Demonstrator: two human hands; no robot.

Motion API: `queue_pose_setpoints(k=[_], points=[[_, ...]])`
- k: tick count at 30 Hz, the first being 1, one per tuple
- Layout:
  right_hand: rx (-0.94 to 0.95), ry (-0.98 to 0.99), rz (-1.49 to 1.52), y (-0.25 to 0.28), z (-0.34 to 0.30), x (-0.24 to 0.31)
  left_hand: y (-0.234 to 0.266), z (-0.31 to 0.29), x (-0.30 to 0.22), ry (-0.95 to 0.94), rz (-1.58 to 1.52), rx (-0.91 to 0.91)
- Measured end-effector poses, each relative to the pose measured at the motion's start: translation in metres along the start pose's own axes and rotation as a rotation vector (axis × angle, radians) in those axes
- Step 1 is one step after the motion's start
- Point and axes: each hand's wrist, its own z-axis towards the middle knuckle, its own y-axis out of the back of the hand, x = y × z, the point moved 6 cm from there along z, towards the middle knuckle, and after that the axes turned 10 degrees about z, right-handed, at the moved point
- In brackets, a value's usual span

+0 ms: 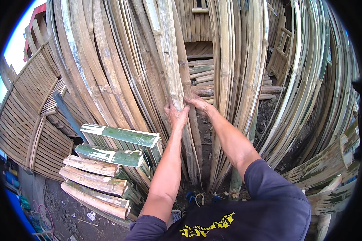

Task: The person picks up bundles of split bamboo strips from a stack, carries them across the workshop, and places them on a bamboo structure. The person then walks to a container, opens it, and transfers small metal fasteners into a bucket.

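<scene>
Against the leaning stack of split strips, both hands clamp one upright bamboo slat (173, 60): left hand (176, 114) wrapped around it, right hand (198, 103) closed on its edge. Step in hand: separating it from the stack. Pale, dry, knotted, long; freeing it likely needs a steady pull.

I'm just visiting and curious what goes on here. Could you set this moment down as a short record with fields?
Place: outdoor yard stacked with split bamboo
Left hand: gripping an upright bamboo strip
Right hand: fingers on the same strip, from the other side
Around the strip: many long bamboo strips leaning upright
Lower left: bundles of short cut bamboo, some with green skin
Far left: woven bamboo panels
Ground: dark soil
</scene>
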Motion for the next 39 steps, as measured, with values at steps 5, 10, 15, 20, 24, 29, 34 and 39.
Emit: queue_pose_setpoints(k=[5,10,15,20,24,29,34,39], points=[[-0.025,-0.005,-0.208,0.002,0.000,0.021,0.005,-0.010,-0.007,-0.085,0.115,-0.205],[-0.013,-0.025,0.307,0.002,0.026,0.015,0.019,-0.012,0.007,-0.071,0.027,-0.434],[-0.020,-0.116,0.225,0.020,0.066,-0.004,0.008,-0.004,0.011,-0.026,0.055,-0.288],[0.054,-0.218,0.293,0.021,0.104,-0.018,0.004,-0.004,0.000,-0.056,0.228,-0.229],[0.040,-0.147,0.397,0.016,0.120,-0.031,0.009,-0.004,-0.003,-0.028,0.153,-0.201],[0.097,-0.063,0.397,0.026,0.109,-0.039,0.013,-0.010,-0.014,-0.043,0.143,-0.091],[0.058,-0.091,0.502,0.046,0.075,-0.028,0.007,-0.022,-0.037,-0.162,0.176,0.047],[-0.017,-0.093,0.390,0.064,0.045,-0.014,-0.008,-0.023,-0.031,-0.193,0.122,0.098]])
